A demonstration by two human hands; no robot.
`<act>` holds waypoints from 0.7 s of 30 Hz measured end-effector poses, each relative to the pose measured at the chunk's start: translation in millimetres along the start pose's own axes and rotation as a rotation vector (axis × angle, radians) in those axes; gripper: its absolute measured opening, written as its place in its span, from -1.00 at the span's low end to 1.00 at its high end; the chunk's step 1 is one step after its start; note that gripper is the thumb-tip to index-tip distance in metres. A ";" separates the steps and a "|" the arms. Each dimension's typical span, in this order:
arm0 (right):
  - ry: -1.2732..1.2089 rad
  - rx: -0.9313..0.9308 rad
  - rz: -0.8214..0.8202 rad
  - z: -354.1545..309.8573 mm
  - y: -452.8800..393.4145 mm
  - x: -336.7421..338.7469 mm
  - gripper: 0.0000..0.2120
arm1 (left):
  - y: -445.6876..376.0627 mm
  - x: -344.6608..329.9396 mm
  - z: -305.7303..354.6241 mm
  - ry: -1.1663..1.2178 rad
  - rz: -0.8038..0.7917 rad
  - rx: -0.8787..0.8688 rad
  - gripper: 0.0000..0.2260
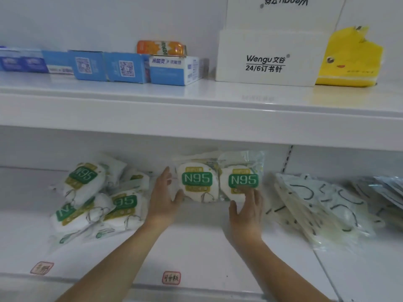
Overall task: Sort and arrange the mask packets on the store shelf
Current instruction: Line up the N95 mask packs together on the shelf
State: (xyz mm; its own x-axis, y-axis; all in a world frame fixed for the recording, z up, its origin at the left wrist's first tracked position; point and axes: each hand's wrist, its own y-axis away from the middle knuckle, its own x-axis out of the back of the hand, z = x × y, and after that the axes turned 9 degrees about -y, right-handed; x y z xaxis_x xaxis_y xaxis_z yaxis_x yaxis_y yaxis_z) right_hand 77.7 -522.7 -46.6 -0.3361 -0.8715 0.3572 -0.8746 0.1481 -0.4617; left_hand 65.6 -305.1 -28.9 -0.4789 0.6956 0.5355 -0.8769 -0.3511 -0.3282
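We see the white lower shelf point(196, 243) carrying two upright N95 packets point(220, 182) at its back. Left of these lies a loose heap of N95 packets point(93, 199); right of them, a slanted stack of clear mask packets point(322, 205).

My left grip point(162, 194) and right grip point(248, 207) brace two upright N95 packets point(220, 180) on the lower shelf point(196, 247), fingers straight. A loose N95 pile point(91, 199) lies to the left.

"N95" on green labels of mask packets point(197, 182), lower shelf. "Wengu 24/6" on white box point(267, 59), upper shelf right.
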 end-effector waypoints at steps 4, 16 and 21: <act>-0.102 -0.068 -0.322 -46.8 32.4 -54.0 -0.82 | 33.3 59.2 -25.7 -0.117 0.151 -0.144 -0.69; -0.312 -0.418 -0.333 -118.0 68.4 -165.6 -0.77 | 44.3 135.1 -109.4 0.345 0.177 0.362 -0.64; -0.690 -0.611 0.014 -108.5 84.5 -127.4 -0.76 | 49.4 141.0 -104.1 0.484 0.246 0.398 -0.67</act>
State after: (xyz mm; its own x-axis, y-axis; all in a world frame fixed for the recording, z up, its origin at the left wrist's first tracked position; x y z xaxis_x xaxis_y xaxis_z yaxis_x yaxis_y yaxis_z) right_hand 8.7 -348.4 -43.0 -0.2362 -0.9245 -0.2993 -0.9707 0.2104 0.1164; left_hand -41.0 -159.1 -50.7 -0.6761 0.7356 0.0421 -0.7368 -0.6752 -0.0343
